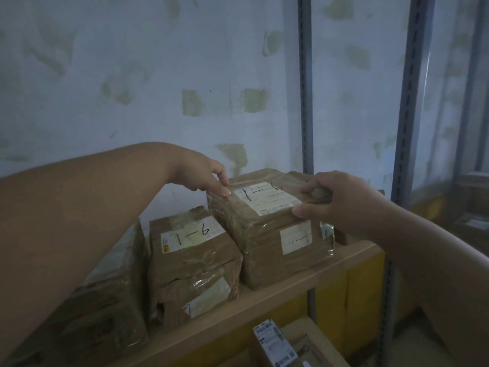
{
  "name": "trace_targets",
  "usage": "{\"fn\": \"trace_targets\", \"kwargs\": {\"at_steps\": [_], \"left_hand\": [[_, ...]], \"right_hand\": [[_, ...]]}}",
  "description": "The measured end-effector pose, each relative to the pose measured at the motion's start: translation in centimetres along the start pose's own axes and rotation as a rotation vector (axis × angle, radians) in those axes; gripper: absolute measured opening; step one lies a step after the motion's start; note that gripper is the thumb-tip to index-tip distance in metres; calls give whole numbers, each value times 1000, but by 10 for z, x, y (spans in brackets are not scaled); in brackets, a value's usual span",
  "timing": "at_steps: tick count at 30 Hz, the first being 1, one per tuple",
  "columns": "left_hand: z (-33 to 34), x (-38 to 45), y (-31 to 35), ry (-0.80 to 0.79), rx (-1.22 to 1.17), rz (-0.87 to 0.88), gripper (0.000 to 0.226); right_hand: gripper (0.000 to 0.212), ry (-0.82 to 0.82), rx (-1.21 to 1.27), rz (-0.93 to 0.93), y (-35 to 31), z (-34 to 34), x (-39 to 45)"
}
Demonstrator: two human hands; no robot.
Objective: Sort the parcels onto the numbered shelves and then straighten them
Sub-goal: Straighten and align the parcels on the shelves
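On the wooden shelf (304, 283) | tape-wrapped brown cardboard parcel marked 1-6 (267, 231) sits rightmost | left hand (202, 173) pinches its far-left corner, right hand (336, 198) grips its right top edge, likely squaring it | smaller brown 1-6 parcel (193, 263) just beside.

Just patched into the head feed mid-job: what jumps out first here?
Both hands hold the taller brown parcel marked "1-6" on the wooden shelf: left hand at its top left corner, right hand at its right edge. Beside it, to the left, sits a lower, crumpled parcel, also marked "1-6".
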State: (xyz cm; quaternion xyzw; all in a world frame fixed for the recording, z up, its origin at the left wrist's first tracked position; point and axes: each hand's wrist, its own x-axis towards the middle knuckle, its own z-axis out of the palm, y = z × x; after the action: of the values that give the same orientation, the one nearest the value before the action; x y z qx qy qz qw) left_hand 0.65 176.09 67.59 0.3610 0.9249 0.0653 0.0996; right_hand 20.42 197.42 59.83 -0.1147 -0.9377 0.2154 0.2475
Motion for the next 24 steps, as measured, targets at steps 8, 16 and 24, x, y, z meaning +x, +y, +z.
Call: {"fn": "trace_targets", "kwargs": {"at_steps": [8, 16, 24], "left_hand": [[-10, 13, 47, 105, 236, 26, 57], [-10, 84, 127, 75, 334, 89, 56], [-15, 140, 127, -61, 480, -25, 51]], "right_hand": [[51, 90, 2, 30, 27, -32, -5], [31, 106, -201, 16, 94, -46, 2], [57, 14, -276, -28, 116, -33, 0]]}}
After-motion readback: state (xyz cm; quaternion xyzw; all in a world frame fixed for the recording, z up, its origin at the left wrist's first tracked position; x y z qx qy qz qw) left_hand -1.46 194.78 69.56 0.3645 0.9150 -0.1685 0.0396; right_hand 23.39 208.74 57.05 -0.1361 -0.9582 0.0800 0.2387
